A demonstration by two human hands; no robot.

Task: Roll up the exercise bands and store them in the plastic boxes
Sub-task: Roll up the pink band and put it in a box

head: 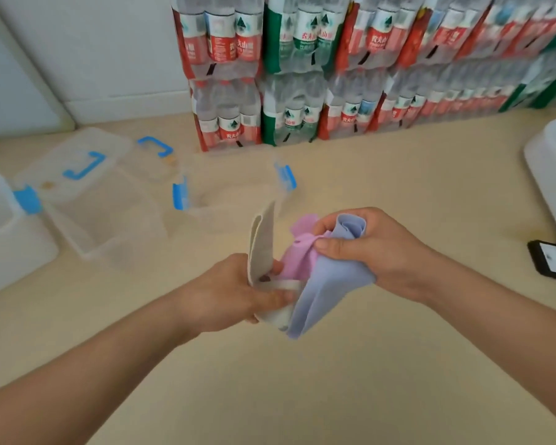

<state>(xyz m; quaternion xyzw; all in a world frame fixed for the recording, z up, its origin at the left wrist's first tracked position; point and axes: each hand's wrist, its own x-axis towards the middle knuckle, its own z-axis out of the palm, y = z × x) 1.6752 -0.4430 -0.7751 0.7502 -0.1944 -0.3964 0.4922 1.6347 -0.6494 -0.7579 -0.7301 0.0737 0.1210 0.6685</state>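
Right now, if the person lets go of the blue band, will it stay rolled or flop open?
It would probably flop open: the blue band hangs in soft folds below the right hand, so it looks limp, not stiff. Only its pinched top is curled. It seems thin and light, so it would likely drop softly onto the floor.

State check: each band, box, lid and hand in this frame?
beige band: folded loop, gripped by left hand
pink band: bunched, pinched by right hand
blue band: hanging loose from right hand
plastic boxes: open, nothing visible inside
lids: off, on floor
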